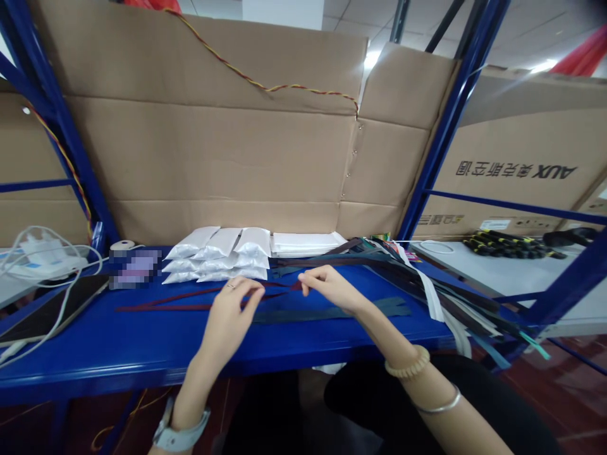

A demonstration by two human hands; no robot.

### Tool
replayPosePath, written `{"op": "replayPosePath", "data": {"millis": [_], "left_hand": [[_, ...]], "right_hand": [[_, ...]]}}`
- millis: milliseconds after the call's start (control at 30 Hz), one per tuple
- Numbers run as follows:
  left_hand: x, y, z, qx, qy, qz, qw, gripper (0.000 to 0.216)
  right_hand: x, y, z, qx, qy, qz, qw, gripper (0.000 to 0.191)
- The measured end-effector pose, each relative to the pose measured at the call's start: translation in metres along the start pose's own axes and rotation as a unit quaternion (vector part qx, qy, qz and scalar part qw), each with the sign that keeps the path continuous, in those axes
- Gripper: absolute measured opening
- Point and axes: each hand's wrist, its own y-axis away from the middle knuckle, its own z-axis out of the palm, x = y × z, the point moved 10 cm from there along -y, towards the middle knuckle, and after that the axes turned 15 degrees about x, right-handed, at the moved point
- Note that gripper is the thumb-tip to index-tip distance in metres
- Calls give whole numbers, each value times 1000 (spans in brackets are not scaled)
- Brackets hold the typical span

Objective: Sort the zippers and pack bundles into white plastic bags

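Observation:
My left hand [230, 313] and my right hand [329, 289] are raised over a blue shelf table [142, 354]. A thin dark red strip [180, 305] runs in two strands along the table and up between my hands. My right thumb and fingers pinch its end, and my left fingers bunch over it. A grey-green fabric strip [332, 313] lies flat just below my right hand. A heap of dark strips with white tape [441, 303] spreads to the right of that hand.
Stacked white packets [215, 256] and flat white packs [303, 243] stand along the back of the table. A tablet [52, 313], white cable [42, 256] and blurred label [135, 268] sit at the left. Cardboard sheets [213, 151] line the back. Black-and-yellow handles [502, 245] lie on a white shelf at the right.

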Motion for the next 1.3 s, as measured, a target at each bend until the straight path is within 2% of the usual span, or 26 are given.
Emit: {"op": "replayPosePath", "data": {"millis": [67,167,367,600,733,833,933,1000,1100,1200,1300], "left_hand": [[14,5,12,-15,-4,11,1000,21],[19,10,22,-32,-37,16,999,17],[11,11,22,-35,-94,17,995,16],[6,12,23,-34,-41,-19,998,14],[8,9,22,-33,26,-27,999,14],[11,7,16,-18,51,-34,998,12],[12,6,11,-6,40,-42,998,16],[14,7,12,-13,43,-42,998,19],[14,9,15,-26,41,-41,998,22],[11,9,17,-42,20,-38,998,24],[8,9,18,-58,-7,-25,998,26]], "right_hand": [[-12,6,17,-19,-19,-27,999,44],[-25,12,31,-35,-41,-54,997,41],[-36,16,34,-38,-58,-79,994,37],[-40,18,35,-39,-84,-83,992,33],[-41,19,36,-43,-93,-82,991,33],[-35,19,36,-37,-101,-61,992,34],[-19,16,38,-11,-152,5,988,27],[-6,16,40,0,-177,54,983,31],[2,18,50,-36,-154,80,984,33],[-4,20,52,-59,-88,44,993,39],[-14,19,46,-42,-17,-1,999,42]]}}
